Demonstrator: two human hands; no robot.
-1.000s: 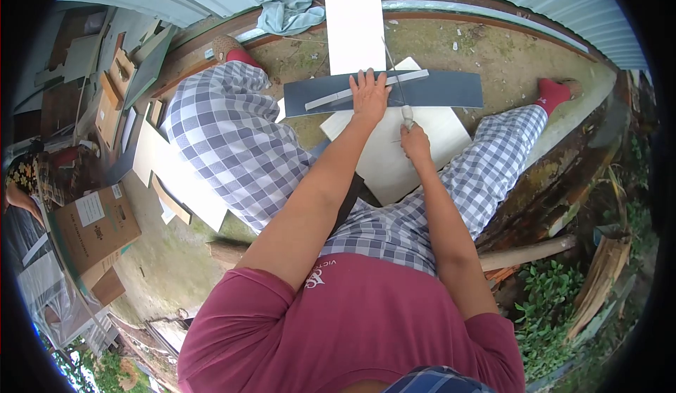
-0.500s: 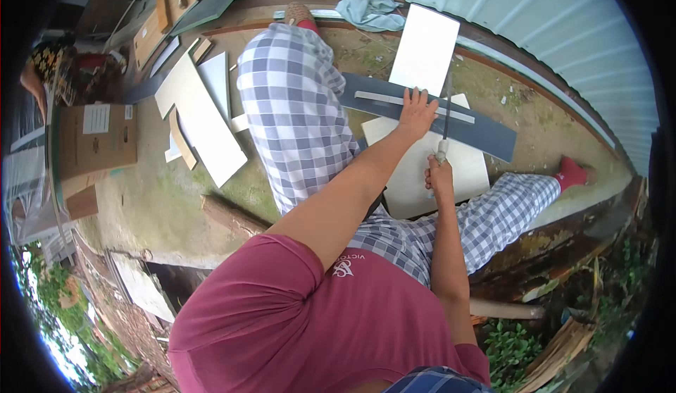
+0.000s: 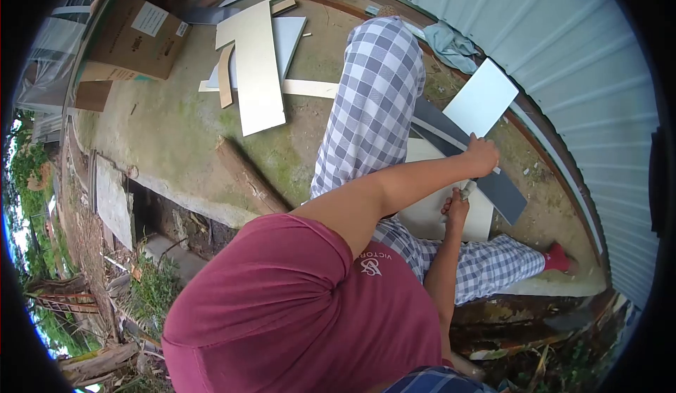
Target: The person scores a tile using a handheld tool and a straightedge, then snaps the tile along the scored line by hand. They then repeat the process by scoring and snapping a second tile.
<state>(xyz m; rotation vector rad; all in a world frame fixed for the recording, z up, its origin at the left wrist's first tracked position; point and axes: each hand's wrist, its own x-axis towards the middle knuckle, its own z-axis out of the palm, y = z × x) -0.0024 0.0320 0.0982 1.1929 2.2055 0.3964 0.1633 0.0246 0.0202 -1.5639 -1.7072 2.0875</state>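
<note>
My left hand (image 3: 483,155) is closed near the right part of a narrow light strip (image 3: 440,131) that lies along a dark grey board (image 3: 505,196); what its fingers grip is hidden. Just below it, my right hand (image 3: 456,206) is wrapped round the pale handle (image 3: 467,189) of a tool, whose blade is hard to see now. The grey board lies slantwise over a cream board (image 3: 429,213). Beyond it, a white board (image 3: 482,98) rests close to the metal wall.
Cream and white offcuts (image 3: 259,76) lie on the mossy concrete to the left, near a log (image 3: 246,175). A cardboard box (image 3: 134,37) stands at upper left. A blue cloth (image 3: 451,46) lies by the corrugated wall (image 3: 556,62). My legs flank the boards.
The view has turned, shifting the boards rightward and lower. My left hand, earlier spread flat on the strip, is now curled nearer its right end. My right hand still holds the tool.
</note>
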